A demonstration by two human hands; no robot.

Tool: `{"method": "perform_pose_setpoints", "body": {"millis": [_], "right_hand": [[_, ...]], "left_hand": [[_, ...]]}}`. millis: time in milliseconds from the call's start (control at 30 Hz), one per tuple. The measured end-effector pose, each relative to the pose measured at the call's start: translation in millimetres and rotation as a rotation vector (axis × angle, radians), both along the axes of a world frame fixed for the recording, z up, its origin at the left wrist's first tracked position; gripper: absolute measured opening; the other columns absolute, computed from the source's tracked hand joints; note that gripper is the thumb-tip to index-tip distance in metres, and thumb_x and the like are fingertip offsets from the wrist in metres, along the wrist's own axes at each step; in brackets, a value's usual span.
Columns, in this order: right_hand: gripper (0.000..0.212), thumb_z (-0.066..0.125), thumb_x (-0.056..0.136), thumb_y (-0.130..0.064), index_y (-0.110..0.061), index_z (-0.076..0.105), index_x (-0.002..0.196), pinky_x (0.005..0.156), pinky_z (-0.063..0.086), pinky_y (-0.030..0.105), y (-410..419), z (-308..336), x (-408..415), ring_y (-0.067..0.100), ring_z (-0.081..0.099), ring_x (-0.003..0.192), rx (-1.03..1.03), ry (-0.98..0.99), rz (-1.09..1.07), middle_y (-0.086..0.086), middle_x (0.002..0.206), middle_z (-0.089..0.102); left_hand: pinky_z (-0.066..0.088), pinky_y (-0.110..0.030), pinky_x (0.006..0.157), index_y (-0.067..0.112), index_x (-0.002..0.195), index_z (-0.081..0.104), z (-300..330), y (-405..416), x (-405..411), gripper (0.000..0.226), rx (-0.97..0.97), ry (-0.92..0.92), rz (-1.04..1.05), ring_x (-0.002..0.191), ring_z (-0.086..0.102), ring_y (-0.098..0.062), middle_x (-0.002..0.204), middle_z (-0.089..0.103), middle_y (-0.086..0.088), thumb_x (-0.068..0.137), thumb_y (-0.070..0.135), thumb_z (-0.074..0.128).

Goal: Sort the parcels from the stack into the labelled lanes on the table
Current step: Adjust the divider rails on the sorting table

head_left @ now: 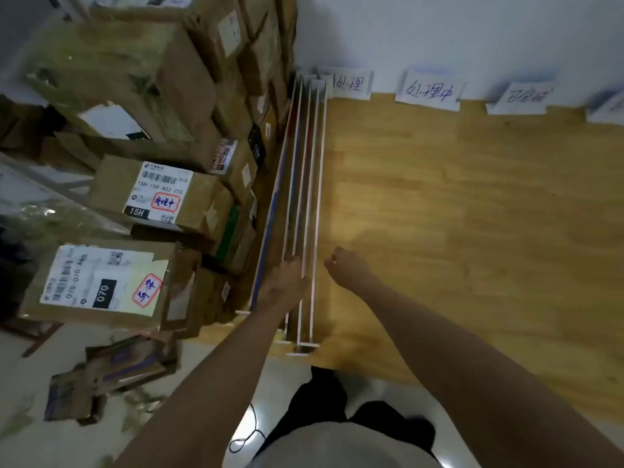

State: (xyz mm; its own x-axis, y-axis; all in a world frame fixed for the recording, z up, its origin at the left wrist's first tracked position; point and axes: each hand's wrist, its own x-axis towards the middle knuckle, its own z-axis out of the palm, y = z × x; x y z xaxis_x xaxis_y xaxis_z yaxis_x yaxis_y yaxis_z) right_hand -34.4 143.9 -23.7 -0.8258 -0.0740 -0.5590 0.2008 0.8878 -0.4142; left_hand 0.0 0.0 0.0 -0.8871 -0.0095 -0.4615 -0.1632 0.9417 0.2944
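So, light wooden table (472,214) against a white wall (439,35), paper lane labels (430,91) along its far edge. Brown cardboard parcels (152,194) are stacked left of it. White divider rails (315,184) run lengthwise, pointing at the wall. Left hand (285,278) rests on the rails, fingers hidden; right hand (346,266) loosely curled, holding nothing.
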Motion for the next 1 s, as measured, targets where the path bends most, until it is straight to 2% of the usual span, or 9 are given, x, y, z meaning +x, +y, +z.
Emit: {"method": "perform_pose_setpoints", "body": {"millis": [67, 167, 267, 367, 567, 667, 800, 933, 1000], "right_hand": [[0.042, 0.044, 0.102, -0.039, -0.004, 0.053, 0.124, 0.084, 0.047, 0.040, -13.6, -3.7, -2.8, 0.038, 0.058, 0.113, -0.022, -0.055, -0.036, 0.020, 0.120, 0.060], [0.037, 0.052, 0.100, -0.036, -0.004, 0.057, 0.117, 0.079, 0.051, 0.037, -28.8, -8.4, -3.1, 0.035, 0.064, 0.104, -0.071, -0.088, -0.106, 0.018, 0.111, 0.065], [0.031, 0.060, 0.097, -0.032, -0.005, 0.059, 0.113, 0.070, 0.050, 0.033, -34.5, -12.8, -3.5, 0.031, 0.067, 0.097, -0.061, -0.099, -0.125, 0.016, 0.105, 0.068], [0.026, 0.064, 0.094, -0.027, -0.005, 0.059, 0.109, 0.076, 0.057, 0.037, -36.5, -17.4, -3.8, 0.031, 0.068, 0.093, -0.063, -0.101, -0.158, 0.017, 0.102, 0.068], [0.024, 0.068, 0.090, -0.025, -0.006, 0.061, 0.103, 0.075, 0.055, 0.033, -30.6, -12.6, -4.2, 0.028, 0.069, 0.091, -0.037, -0.091, -0.165, 0.016, 0.097, 0.071], [0.029, 0.069, 0.089, -0.026, -0.007, 0.057, 0.107, 0.077, 0.057, 0.036, -20.6, -2.7, -3.0, 0.030, 0.069, 0.091, -0.033, -0.089, -0.170, 0.016, 0.097, 0.070], [0.030, 0.070, 0.088, -0.024, -0.006, 0.056, 0.108, 0.080, 0.059, 0.042, -2.7, 10.5, -0.4, 0.033, 0.069, 0.092, -0.013, -0.058, -0.161, 0.017, 0.100, 0.069], [0.032, 0.071, 0.086, -0.022, -0.005, 0.058, 0.110, 0.082, 0.058, 0.047, 14.6, 24.1, 6.2, 0.035, 0.069, 0.095, 0.006, -0.033, -0.159, 0.017, 0.105, 0.068], [0.032, 0.070, 0.085, -0.019, -0.005, 0.059, 0.111, 0.080, 0.059, 0.047, 23.9, 31.4, 10.9, 0.036, 0.069, 0.095, 0.006, -0.014, -0.174, 0.017, 0.107, 0.066]], "left_hand": [[0.051, -0.034, 0.066, 0.015, 0.108, 0.059, -4.7, -1.3, -5.2, 0.021, -0.028, -0.004, 0.032, 0.094, 0.067, -0.028, 0.103, 0.067, -0.006, 0.096, 0.031, 0.056], [0.058, -0.040, 0.074, 0.014, 0.109, 0.062, -8.2, 1.7, -7.4, 0.021, -0.034, -0.033, 0.033, 0.093, 0.067, -0.027, 0.103, 0.068, -0.008, 0.096, 0.028, 0.055], [0.055, -0.035, 0.067, 0.014, 0.106, 0.065, -11.1, 2.2, -9.6, 0.017, -0.049, 0.007, 0.027, 0.090, 0.067, -0.024, 0.100, 0.068, -0.008, 0.096, 0.023, 0.057], [0.046, -0.031, 0.061, 0.012, 0.101, 0.067, -11.2, 4.7, -10.1, 0.015, -0.054, 0.023, 0.073, 0.086, 0.066, -0.023, 0.097, 0.067, -0.008, 0.096, 0.021, 0.056], [0.045, -0.025, 0.053, 0.013, 0.092, 0.068, -13.6, 3.6, -12.2, 0.010, 0.008, -0.007, 0.169, 0.070, 0.060, -0.015, 0.086, 0.067, -0.005, 0.093, 0.019, 0.060], [0.050, -0.028, 0.057, 0.011, 0.093, 0.069, -8.0, 4.3, -12.9, 0.009, 0.016, -0.015, 0.171, 0.076, 0.065, -0.018, 0.089, 0.069, -0.007, 0.089, 0.018, 0.066], [0.052, -0.029, 0.061, 0.009, 0.098, 0.069, 1.9, 8.7, -11.8, 0.023, 0.013, -0.041, 0.180, 0.084, 0.068, -0.021, 0.093, 0.069, -0.007, 0.086, 0.028, 0.072], [0.046, -0.028, 0.058, 0.009, 0.093, 0.068, 13.5, 13.9, -4.3, 0.024, -0.005, -0.011, 0.192, 0.074, 0.060, -0.019, 0.087, 0.066, -0.005, 0.085, 0.030, 0.074], [0.045, -0.028, 0.059, 0.009, 0.094, 0.067, 18.7, 16.3, 2.4, 0.024, -0.014, 0.008, 0.201, 0.077, 0.061, -0.021, 0.085, 0.062, -0.004, 0.085, 0.030, 0.074]]}}
